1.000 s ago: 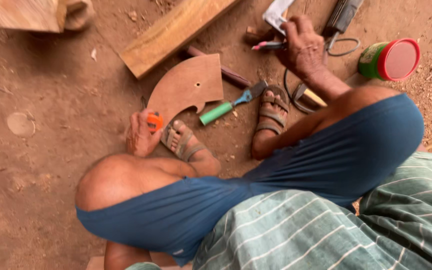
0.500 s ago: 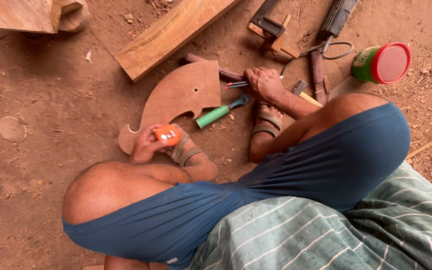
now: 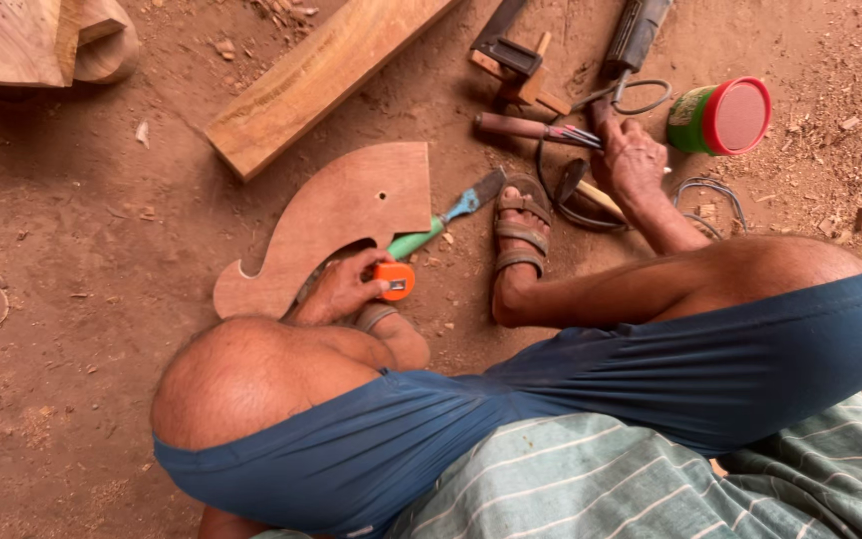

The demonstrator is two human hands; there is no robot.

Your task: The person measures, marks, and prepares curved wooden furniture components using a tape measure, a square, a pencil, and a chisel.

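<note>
head view: my left hand (image 3: 336,291) pinches an orange tape (image 3: 394,280) by the cutout (image 3: 336,215); right hand (image 3: 631,160) closes on a chisel (image 3: 536,129), measuring next.

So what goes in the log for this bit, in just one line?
left hand: holds orange tape measure, beside curved wooden cutout | right hand: on tools by dark cable | chisel: lying on dirt

Soft even daylight, sharp focus

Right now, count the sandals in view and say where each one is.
2. One sandal is on the foot stretched toward the tools, beside the green-handled chisel. The other sandal shows only a strap, mostly hidden under the left hand holding a small orange tool.
</note>
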